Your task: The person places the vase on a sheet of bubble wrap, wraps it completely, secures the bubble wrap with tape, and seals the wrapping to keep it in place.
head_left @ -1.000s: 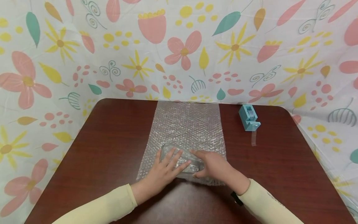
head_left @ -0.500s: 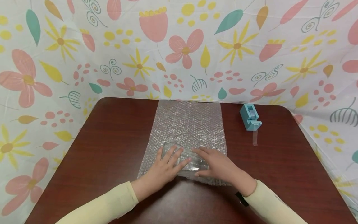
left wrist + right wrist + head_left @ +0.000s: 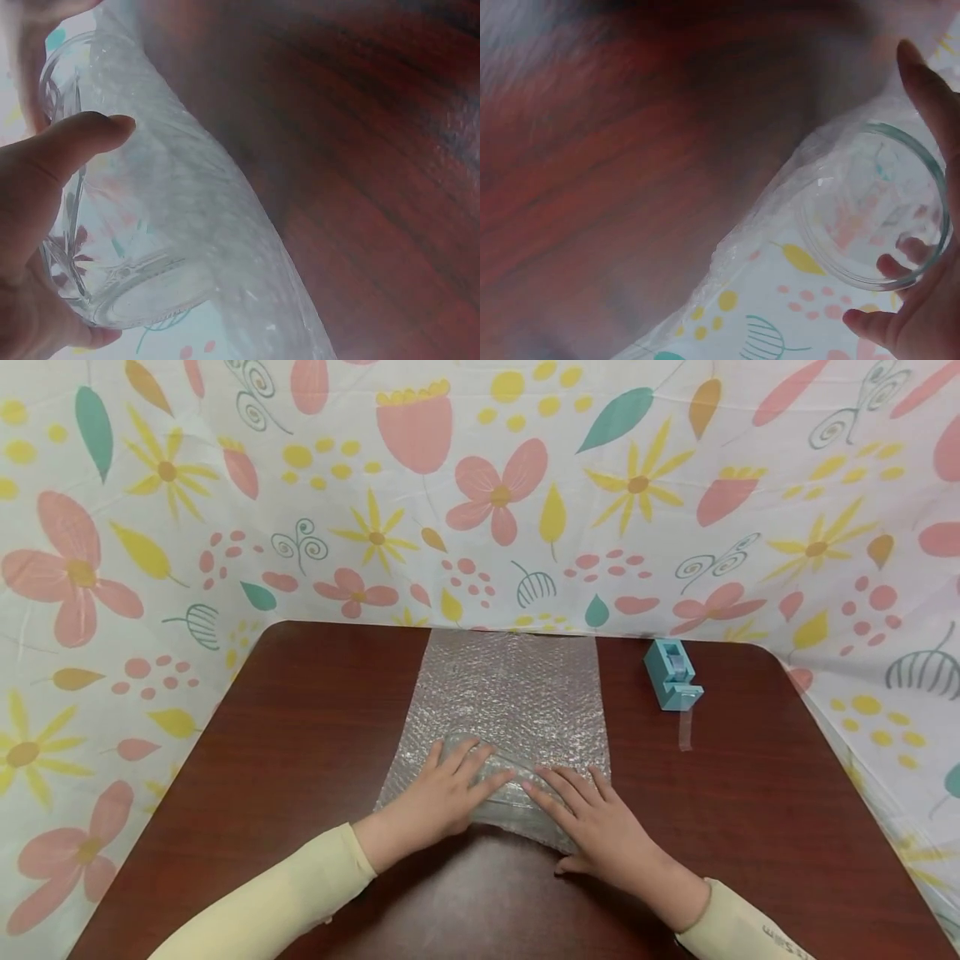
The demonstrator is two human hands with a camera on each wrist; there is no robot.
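A clear glass vessel (image 3: 513, 793) with a round rim lies on its side on a sheet of bubble wrap (image 3: 517, 685), near the sheet's front edge. My left hand (image 3: 438, 797) holds its left part, fingers over the top; in the left wrist view the thumb (image 3: 90, 135) lies along the glass. My right hand (image 3: 607, 831) is spread at the other end, fingers nearly straight over the wrap and thumb apart. In the right wrist view the rim (image 3: 939, 187) sits beside that hand's palm and fingers. Both hands partly hide the vessel in the head view.
On the dark wooden table (image 3: 300, 718), a light blue tape dispenser (image 3: 667, 672) stands at the back right. A strip of clear tape (image 3: 686, 731) hangs from it towards the front. A flowered cloth (image 3: 480, 510) rises behind the table and along its sides.
My right hand has moved from around the vessel's right end outward and nearer me, with its fingers straightened. My left hand stays on the vessel, shifted slightly with it.
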